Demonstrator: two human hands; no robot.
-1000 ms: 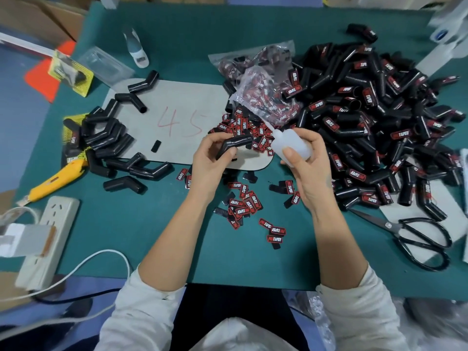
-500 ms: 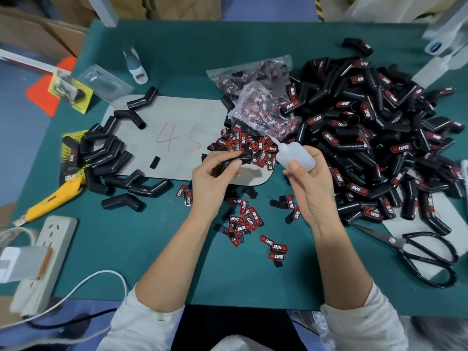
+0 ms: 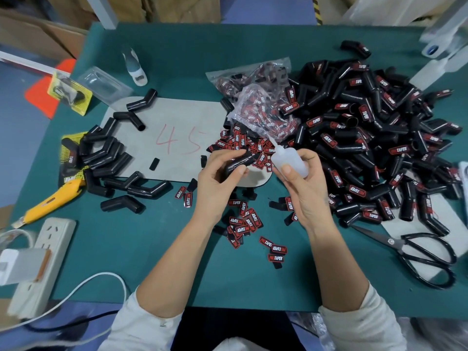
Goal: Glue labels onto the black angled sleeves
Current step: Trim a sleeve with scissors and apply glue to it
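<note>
While left hand grips black angled sleeve with long axis up-right toward glue bottle gripped in right hand, nozzle just right of sleeve end, apart; needs short leftward move, likely glue dab before label.

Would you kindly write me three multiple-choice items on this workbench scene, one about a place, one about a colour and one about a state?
1. Where do the scissors lie?
A. at the table's right edge
B. on the grey sheet marked 45
C. beside the power strip

2. What colour is the utility knife?
A. red
B. yellow
C. white

3. What is the right hand doing?
A. resting flat on the table
B. gripping the glue bottle
C. gripping the scissors

Answers: 1 A, they lie right of the big sleeve pile; 2 B, its body is yellow; 3 B, its fingers curl round the translucent bottle, while the left hand holds a black sleeve.
</note>
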